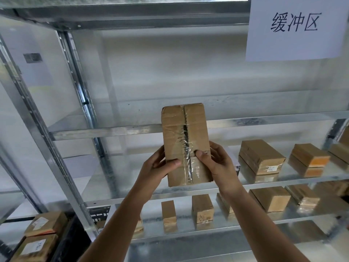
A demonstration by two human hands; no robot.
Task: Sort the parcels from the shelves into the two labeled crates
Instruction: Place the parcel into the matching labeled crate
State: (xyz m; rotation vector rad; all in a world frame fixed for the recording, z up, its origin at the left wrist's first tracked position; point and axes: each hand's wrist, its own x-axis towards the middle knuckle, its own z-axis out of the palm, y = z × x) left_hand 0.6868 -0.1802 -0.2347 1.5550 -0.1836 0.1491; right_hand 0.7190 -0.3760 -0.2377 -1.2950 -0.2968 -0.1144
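Your left hand (157,167) and right hand (213,163) grip a taped parcel (186,144) upright (label unseen); turn it to find its label before choosing a crate.

Taped brown cardboard parcel (186,144) upright, in front of the metal shelves (120,129).

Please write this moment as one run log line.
both hands: left hand, right hand | hold: taped cardboard parcel | before shelves

A taped cardboard parcel (186,144) is held upright in front of metal shelving (105,131), left hand (157,168) and right hand (217,163) gripping its lower sides, thumbs on its face. Right of the hands, more boxes (261,156) sit shelved beneath a paper sign (296,28).
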